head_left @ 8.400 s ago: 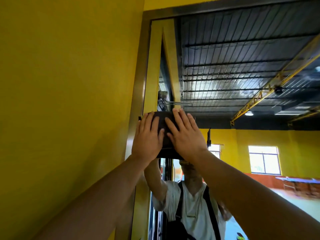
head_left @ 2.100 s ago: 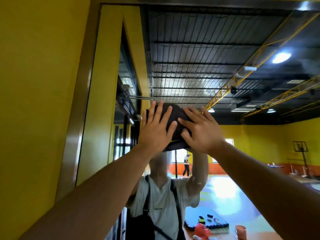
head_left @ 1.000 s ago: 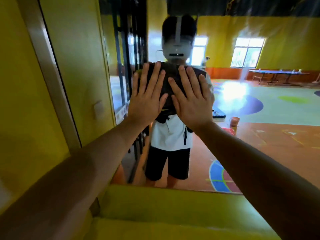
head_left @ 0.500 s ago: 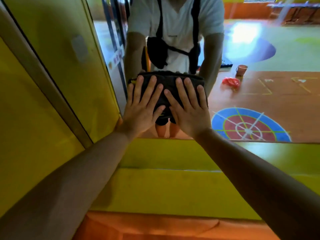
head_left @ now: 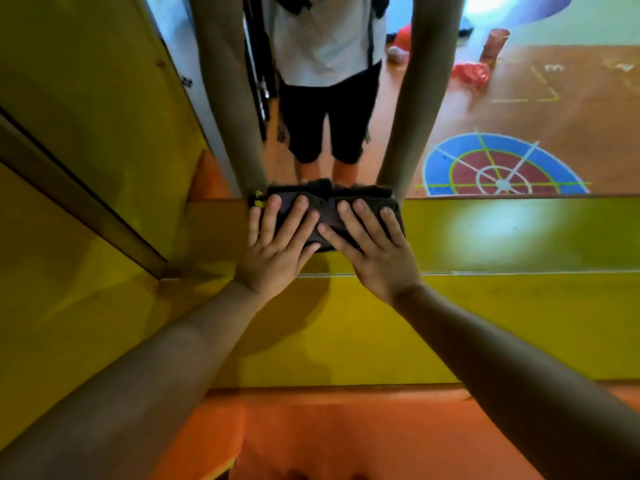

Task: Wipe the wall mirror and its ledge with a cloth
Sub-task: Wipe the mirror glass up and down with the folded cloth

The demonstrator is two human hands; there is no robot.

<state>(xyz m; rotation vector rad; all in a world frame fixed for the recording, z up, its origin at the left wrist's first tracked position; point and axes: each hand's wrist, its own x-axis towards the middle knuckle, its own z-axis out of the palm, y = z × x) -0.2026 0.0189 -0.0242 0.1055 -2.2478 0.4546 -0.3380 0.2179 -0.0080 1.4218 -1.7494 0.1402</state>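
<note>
Head view: the cloth (head_left: 327, 210) is dark, charcoal to black, folded into a thick oblong pad with soft, rumpled edges along its top. A small yellow tag (head_left: 258, 199) pokes out at its left end. It lies across the bottom edge of the mirror (head_left: 485, 109), right where the glass meets the yellow ledge (head_left: 512, 233), with its upper rim against the glass and its lower part on the ledge.

The left hand (head_left: 277, 247) lies flat on the left half of the cloth, fingers straight and spread, pressing down. The right hand (head_left: 372, 251) does the same on the right half, palm down, fingers fanned. The two index fingers nearly meet over the middle of the pad. Neither hand curls round the cloth; both simply press on it. Both bare forearms reach in from the lower corners.

The glass reflects the person's white shirt, black shorts and both arms, plus a blue and red target (head_left: 502, 168) painted on an orange floor. A bronze-coloured frame strip (head_left: 79, 199) runs diagonally along the mirror's left side beside the yellow wall (head_left: 52, 323). Below the ledge's yellow front face sits an orange surface (head_left: 346, 434)
</note>
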